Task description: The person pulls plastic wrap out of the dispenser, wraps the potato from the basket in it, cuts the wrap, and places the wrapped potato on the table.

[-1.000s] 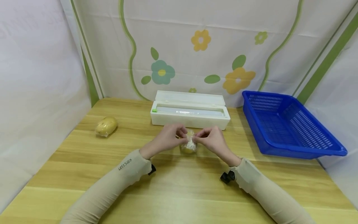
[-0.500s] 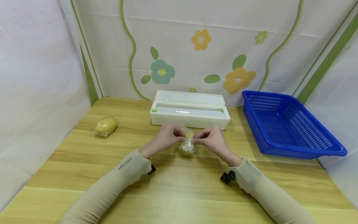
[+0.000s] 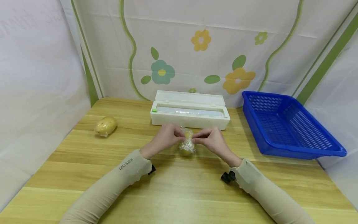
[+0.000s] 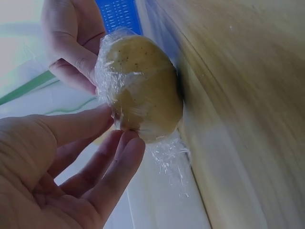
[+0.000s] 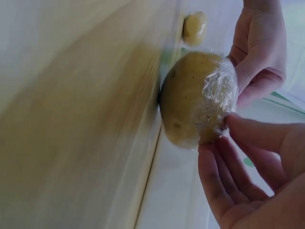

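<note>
A potato [image 3: 186,152] sits on the table between both hands, partly covered by crinkled cling film [image 3: 188,143]. My left hand [image 3: 167,137] pinches the film at the potato's left side between thumb and fingertips. From the other side, the fingertips of my right hand [image 3: 212,140] pinch the wrap too. In the left wrist view, film bunches along the upper side of the potato [image 4: 147,90], and a loose flap [image 4: 170,157] sticks out at its far end. The right wrist view shows the potato [image 5: 186,98] with its lower side close against the tabletop.
Another wrapped potato [image 3: 106,126] lies at the left of the wooden table [image 3: 179,193]. Right behind the hands stands a white cling film box [image 3: 190,122], its lid up and a roll inside. A blue plastic basket [image 3: 265,141] is at the right.
The potato has shifted slightly left, and its film has been tucked and pinched at a slightly different spot. Both hands stay close around it; everything else is where it was.
</note>
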